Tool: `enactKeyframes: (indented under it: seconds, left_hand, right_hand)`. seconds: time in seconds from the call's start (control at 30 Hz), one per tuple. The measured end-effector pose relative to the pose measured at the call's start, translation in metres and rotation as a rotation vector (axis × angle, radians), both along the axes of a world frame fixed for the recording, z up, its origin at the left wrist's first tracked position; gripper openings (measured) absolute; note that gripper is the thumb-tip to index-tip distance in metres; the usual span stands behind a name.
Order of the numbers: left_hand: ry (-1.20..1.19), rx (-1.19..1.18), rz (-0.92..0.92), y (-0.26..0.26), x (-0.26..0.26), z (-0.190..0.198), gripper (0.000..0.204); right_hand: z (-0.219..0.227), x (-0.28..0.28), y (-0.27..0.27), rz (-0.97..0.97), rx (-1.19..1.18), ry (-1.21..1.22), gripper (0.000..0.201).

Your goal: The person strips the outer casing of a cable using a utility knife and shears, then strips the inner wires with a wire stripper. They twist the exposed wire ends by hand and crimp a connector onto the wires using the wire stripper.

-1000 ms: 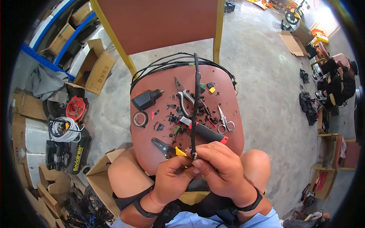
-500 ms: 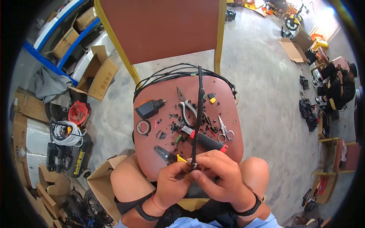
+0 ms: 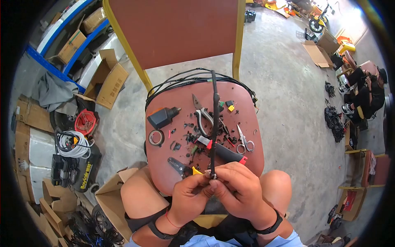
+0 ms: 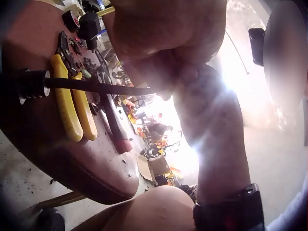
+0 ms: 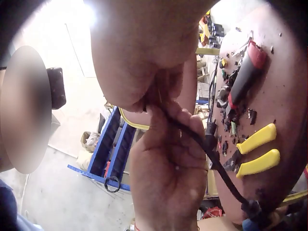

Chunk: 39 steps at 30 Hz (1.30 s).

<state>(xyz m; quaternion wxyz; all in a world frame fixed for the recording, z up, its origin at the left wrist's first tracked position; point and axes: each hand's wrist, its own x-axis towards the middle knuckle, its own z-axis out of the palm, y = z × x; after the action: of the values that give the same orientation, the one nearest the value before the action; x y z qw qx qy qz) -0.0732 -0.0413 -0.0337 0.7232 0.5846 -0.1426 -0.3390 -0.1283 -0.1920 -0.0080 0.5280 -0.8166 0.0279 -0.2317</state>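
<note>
Both hands are together over the front of a reddish chair seat, at the near end of a black cable (image 3: 215,119). My left hand (image 3: 191,195) pinches the cable's end between thumb and fingers. Thumb and index finger of my right hand (image 3: 240,191) pinch the same spot, where a frayed, silvery bit shows. From there the cable runs away over the seat in the head view. In the right wrist view the cable (image 5: 211,156) leaves the fingertips and crosses the left palm. Curled fingers hide much of the gripped end.
Wire strippers with yellow handles (image 4: 70,106) lie on the seat (image 3: 164,181) just beyond the hands. Pliers (image 3: 199,119), a red-and-black-handled tool (image 3: 226,152), scissors (image 3: 245,142), a tape roll (image 3: 156,138) and black scraps lie around. Coiled black cables (image 3: 177,84) line the seat's back.
The seat and tools sit lower in the head view than a second ago. Since half a second ago, the cable's near end and both hands have shifted slightly right, still pinching it.
</note>
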Motion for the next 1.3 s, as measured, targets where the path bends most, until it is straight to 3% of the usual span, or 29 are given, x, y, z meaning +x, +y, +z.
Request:
enactKeyframes:
  seconds: [0.43, 0.93, 1.3]
  left_hand:
    - [-0.042, 0.064, -0.033, -0.001, 0.000, 0.004, 0.014]
    - [0.032, 0.081, -0.084, 0.001, -0.001, 0.012, 0.018]
    - [0.051, -0.015, -0.085, 0.002, -0.002, 0.016, 0.018]
  right_hand:
    - [-0.004, -0.002, 0.007, -0.069, 0.214, 0.117, 0.015]
    - [-0.005, -0.003, 0.006, -0.081, 0.257, 0.146, 0.015]
    - [0.001, 0.002, -0.011, -0.049, -0.072, 0.040, 0.017]
